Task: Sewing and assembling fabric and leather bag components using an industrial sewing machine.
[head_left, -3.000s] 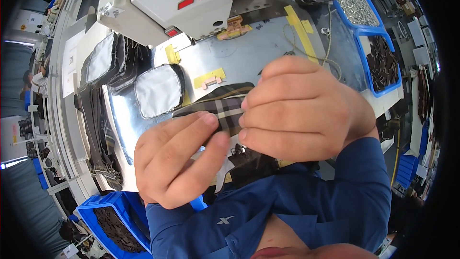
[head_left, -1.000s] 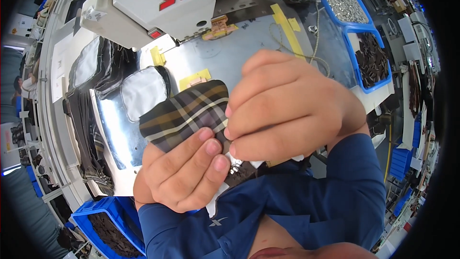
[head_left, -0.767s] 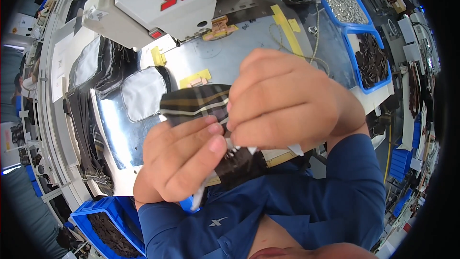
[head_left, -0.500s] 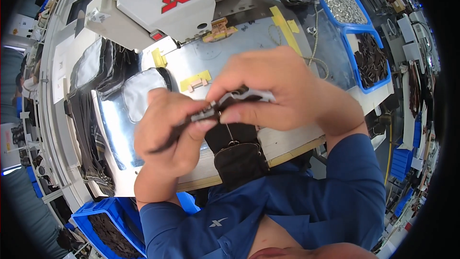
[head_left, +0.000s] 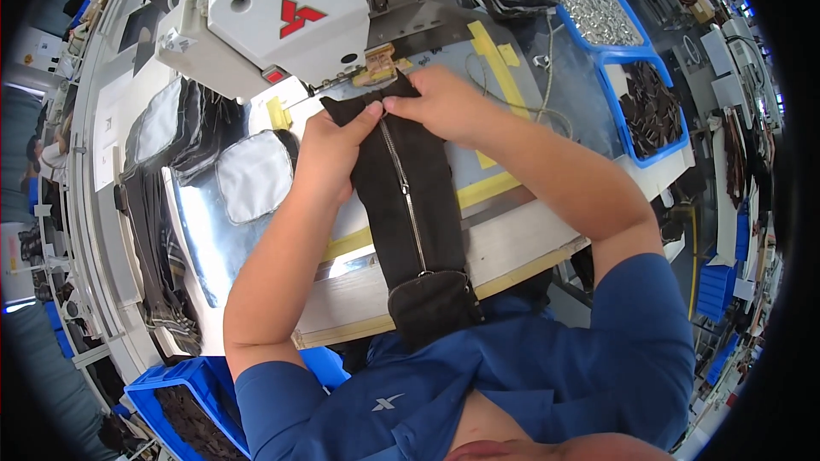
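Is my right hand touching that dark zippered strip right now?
Touching: the head view shows the right hand gripping the far end of the dark zippered strip.

Blocked ahead and to the left of the left hand [head_left: 336,143] by the white sewing machine head [head_left: 256,38], and just ahead of both hands by the copper-coloured clamp [head_left: 378,67]. Crowded to the left hand's left by white-backed fabric pieces [head_left: 254,176]. Passable rightward from the right hand [head_left: 440,107] over flat yellow tape [head_left: 494,61], crossing a thin cord [head_left: 547,90], then stopped by the rim of a blue tray [head_left: 664,154]. Obstructed behind both hands by black zippered fabric [head_left: 437,192].
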